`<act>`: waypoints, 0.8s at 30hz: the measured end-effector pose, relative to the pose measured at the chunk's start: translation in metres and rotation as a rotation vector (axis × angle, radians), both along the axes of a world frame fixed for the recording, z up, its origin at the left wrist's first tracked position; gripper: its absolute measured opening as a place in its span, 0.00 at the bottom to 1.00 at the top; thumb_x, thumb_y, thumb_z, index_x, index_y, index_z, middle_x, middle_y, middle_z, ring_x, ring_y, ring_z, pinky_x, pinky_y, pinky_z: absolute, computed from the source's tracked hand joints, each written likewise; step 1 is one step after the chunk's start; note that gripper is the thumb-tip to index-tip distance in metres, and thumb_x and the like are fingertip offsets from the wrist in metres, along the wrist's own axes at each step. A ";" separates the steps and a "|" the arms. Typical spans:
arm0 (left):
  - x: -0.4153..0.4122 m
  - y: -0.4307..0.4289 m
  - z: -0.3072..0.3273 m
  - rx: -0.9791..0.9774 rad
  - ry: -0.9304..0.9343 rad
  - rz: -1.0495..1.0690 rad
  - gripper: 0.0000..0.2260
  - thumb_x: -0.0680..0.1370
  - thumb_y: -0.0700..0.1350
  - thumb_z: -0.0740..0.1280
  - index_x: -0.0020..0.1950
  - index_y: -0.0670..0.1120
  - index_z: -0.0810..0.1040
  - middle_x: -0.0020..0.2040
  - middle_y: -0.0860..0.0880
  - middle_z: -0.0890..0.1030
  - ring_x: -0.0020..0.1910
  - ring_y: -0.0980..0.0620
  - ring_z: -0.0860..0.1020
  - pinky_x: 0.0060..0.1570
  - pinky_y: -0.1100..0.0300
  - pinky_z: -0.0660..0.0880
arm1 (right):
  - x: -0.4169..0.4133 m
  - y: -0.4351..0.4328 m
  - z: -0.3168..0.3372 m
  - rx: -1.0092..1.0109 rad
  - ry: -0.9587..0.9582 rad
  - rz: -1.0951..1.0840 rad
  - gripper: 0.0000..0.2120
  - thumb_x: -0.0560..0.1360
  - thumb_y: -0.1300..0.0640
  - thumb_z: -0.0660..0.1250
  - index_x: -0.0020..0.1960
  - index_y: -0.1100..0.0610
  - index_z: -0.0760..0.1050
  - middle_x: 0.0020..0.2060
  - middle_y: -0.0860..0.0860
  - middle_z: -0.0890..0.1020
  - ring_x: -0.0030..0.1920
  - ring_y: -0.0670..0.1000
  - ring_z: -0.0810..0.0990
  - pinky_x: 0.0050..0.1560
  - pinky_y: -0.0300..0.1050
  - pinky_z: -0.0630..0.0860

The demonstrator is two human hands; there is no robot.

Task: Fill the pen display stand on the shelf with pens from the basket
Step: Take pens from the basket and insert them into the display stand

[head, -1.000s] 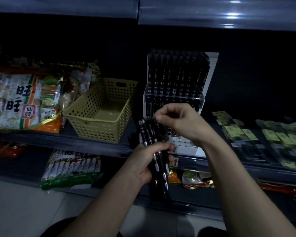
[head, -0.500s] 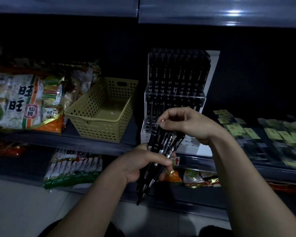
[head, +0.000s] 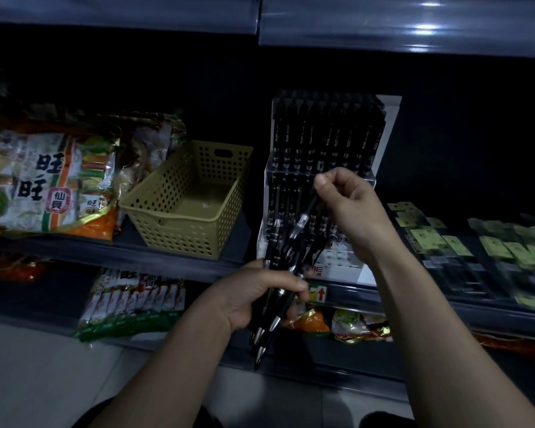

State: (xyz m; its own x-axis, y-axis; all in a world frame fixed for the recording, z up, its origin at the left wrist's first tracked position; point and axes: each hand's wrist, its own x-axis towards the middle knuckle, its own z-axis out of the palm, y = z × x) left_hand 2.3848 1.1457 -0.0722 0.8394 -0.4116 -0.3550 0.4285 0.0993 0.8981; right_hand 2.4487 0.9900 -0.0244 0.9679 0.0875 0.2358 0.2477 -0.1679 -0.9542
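With the basket (head: pixel 179 230) empty and the display stand (head: pixel 390 118) mostly filled, the left grip (head: pixel 260 291) clasps a remaining bundle of pens (head: pixel 261 332) at the shelf's front edge while the right grip (head: pixel 349 211) pinches one pen (head: pixel 303 220).

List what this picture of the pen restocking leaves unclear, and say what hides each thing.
Head view:
1. Free slots in the lower rows of the stand: hidden by the right hand and the pen it pinches.
2. How many pens the left hand grips: they overlap in the dark.
3. Print on the packets at right: blurred.
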 end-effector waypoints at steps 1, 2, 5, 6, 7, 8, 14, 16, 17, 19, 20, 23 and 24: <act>0.002 0.001 -0.001 0.003 0.021 0.025 0.10 0.63 0.37 0.72 0.43 0.41 0.82 0.32 0.45 0.79 0.24 0.51 0.75 0.27 0.62 0.72 | 0.000 0.001 0.000 0.034 -0.020 -0.042 0.11 0.80 0.53 0.62 0.40 0.55 0.69 0.33 0.51 0.68 0.34 0.49 0.65 0.36 0.42 0.64; 0.003 0.002 -0.002 0.000 0.047 0.051 0.11 0.61 0.39 0.72 0.43 0.41 0.81 0.32 0.45 0.78 0.24 0.51 0.74 0.26 0.63 0.71 | 0.001 0.001 0.001 0.074 -0.040 -0.085 0.11 0.80 0.52 0.62 0.40 0.54 0.69 0.31 0.50 0.68 0.33 0.49 0.65 0.34 0.44 0.64; 0.006 0.005 -0.001 -0.145 0.111 0.133 0.12 0.63 0.38 0.73 0.45 0.41 0.78 0.34 0.46 0.76 0.24 0.53 0.73 0.24 0.63 0.69 | -0.002 -0.002 0.008 0.150 -0.121 -0.201 0.09 0.80 0.53 0.63 0.41 0.54 0.69 0.31 0.51 0.73 0.31 0.50 0.72 0.32 0.43 0.69; 0.006 0.005 0.000 -0.221 0.096 0.173 0.11 0.65 0.37 0.73 0.45 0.42 0.77 0.34 0.47 0.76 0.24 0.53 0.72 0.24 0.64 0.69 | -0.004 -0.004 0.011 0.167 -0.143 -0.201 0.09 0.79 0.54 0.64 0.41 0.55 0.70 0.31 0.52 0.75 0.30 0.48 0.74 0.31 0.40 0.70; 0.007 0.004 0.002 -0.285 0.059 0.221 0.09 0.67 0.38 0.72 0.44 0.43 0.76 0.35 0.48 0.77 0.25 0.54 0.72 0.23 0.64 0.70 | -0.007 -0.005 0.013 0.188 -0.146 -0.162 0.09 0.78 0.57 0.65 0.41 0.57 0.70 0.31 0.53 0.77 0.29 0.46 0.76 0.30 0.37 0.71; 0.007 0.004 0.005 -0.340 0.012 0.273 0.07 0.68 0.39 0.71 0.44 0.44 0.75 0.37 0.48 0.78 0.25 0.54 0.73 0.23 0.64 0.70 | -0.009 -0.005 0.015 0.201 -0.125 -0.087 0.09 0.77 0.59 0.67 0.40 0.58 0.70 0.30 0.54 0.78 0.28 0.45 0.76 0.29 0.35 0.71; 0.011 -0.002 0.006 -0.500 -0.066 0.472 0.10 0.67 0.43 0.71 0.46 0.43 0.78 0.35 0.51 0.78 0.26 0.57 0.73 0.23 0.66 0.70 | -0.010 -0.011 0.006 -0.074 0.144 0.422 0.05 0.72 0.63 0.70 0.44 0.61 0.75 0.30 0.55 0.82 0.29 0.51 0.77 0.30 0.43 0.70; 0.010 -0.003 0.005 -0.443 -0.079 0.499 0.10 0.66 0.43 0.72 0.45 0.44 0.78 0.35 0.50 0.76 0.26 0.56 0.73 0.23 0.65 0.69 | -0.010 -0.012 0.005 -0.141 0.158 0.512 0.04 0.73 0.63 0.70 0.45 0.61 0.75 0.31 0.56 0.81 0.31 0.52 0.78 0.32 0.45 0.69; 0.010 -0.004 0.005 -0.417 -0.091 0.505 0.10 0.65 0.43 0.73 0.45 0.44 0.78 0.35 0.49 0.76 0.26 0.56 0.73 0.24 0.65 0.69 | -0.010 -0.012 0.005 -0.168 0.161 0.542 0.03 0.73 0.63 0.69 0.44 0.61 0.76 0.31 0.55 0.81 0.31 0.51 0.78 0.33 0.45 0.69; 0.009 -0.006 0.004 -0.380 -0.108 0.509 0.12 0.65 0.43 0.73 0.46 0.44 0.78 0.36 0.48 0.77 0.26 0.55 0.73 0.24 0.64 0.69 | -0.009 -0.014 0.005 -0.217 0.180 0.572 0.04 0.73 0.63 0.70 0.43 0.61 0.75 0.31 0.55 0.80 0.32 0.50 0.77 0.34 0.45 0.71; 0.009 -0.007 0.004 -0.367 -0.111 0.507 0.12 0.65 0.43 0.74 0.46 0.43 0.78 0.36 0.48 0.77 0.26 0.55 0.73 0.24 0.64 0.69 | -0.008 -0.015 0.005 -0.239 0.190 0.580 0.04 0.73 0.64 0.70 0.43 0.61 0.75 0.30 0.54 0.79 0.32 0.49 0.77 0.34 0.45 0.71; 0.007 -0.009 0.004 -0.325 -0.120 0.505 0.12 0.65 0.42 0.74 0.46 0.42 0.78 0.35 0.48 0.77 0.26 0.55 0.73 0.23 0.63 0.69 | -0.010 -0.017 0.006 -0.290 0.218 0.599 0.08 0.71 0.59 0.72 0.43 0.62 0.75 0.32 0.56 0.80 0.34 0.50 0.79 0.35 0.44 0.73; 0.006 -0.010 0.004 -0.302 -0.133 0.500 0.12 0.65 0.42 0.74 0.45 0.42 0.78 0.34 0.48 0.77 0.26 0.55 0.73 0.23 0.63 0.69 | -0.010 -0.017 0.008 -0.306 0.213 0.592 0.12 0.69 0.55 0.73 0.43 0.62 0.75 0.33 0.58 0.80 0.35 0.51 0.80 0.35 0.43 0.74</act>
State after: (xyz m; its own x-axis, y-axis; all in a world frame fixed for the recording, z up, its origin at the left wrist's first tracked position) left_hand 2.3909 1.1361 -0.0680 0.9865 -0.0213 -0.1624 0.1497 0.5189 0.8416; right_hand 2.4383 0.9728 -0.0169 0.7590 0.6470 -0.0731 0.1935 -0.3314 -0.9234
